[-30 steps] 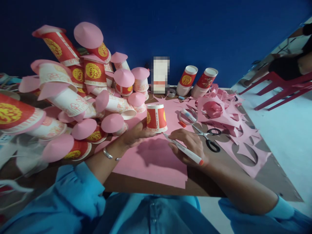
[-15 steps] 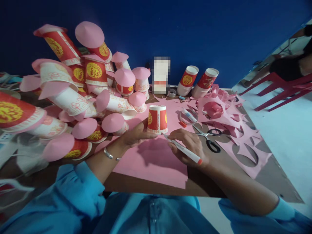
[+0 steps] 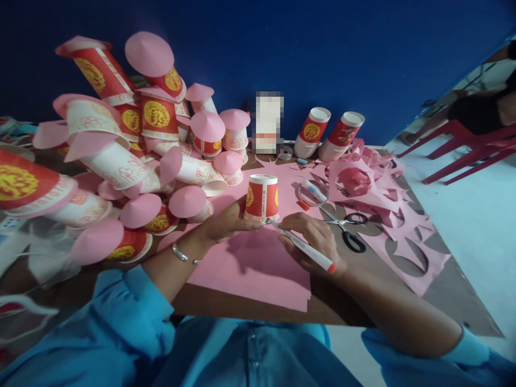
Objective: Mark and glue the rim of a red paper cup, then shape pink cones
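An upside-down red and white paper cup point(image 3: 263, 199) with yellow emblems is held by my left hand point(image 3: 229, 219), its thumb along the cup's rim. My right hand point(image 3: 308, 239) grips a white marker pen point(image 3: 304, 248) with an orange end. The pen's tip meets the lower rim of the cup, close to my left thumb. Under both hands lies a stack of pink paper sheets point(image 3: 250, 279), with their shadow on it. To the right of my right hand rest scissors point(image 3: 345, 223) with black handles, their blades spread.
Many paper cups with pink cone tops point(image 3: 187, 201) are heaped at the left. Two stacks of cups point(image 3: 312, 131) lean against the blue wall point(image 3: 342, 48). Pink paper offcuts point(image 3: 409, 258), a glue tube point(image 3: 314, 190) and an orange cap point(image 3: 303, 205) lie to the right. A red stool point(image 3: 475, 142) stands beyond.
The whole view has shifted slightly. Both hands keep their hold, and the marker's tip stays at the cup's rim with hardly any visible movement.
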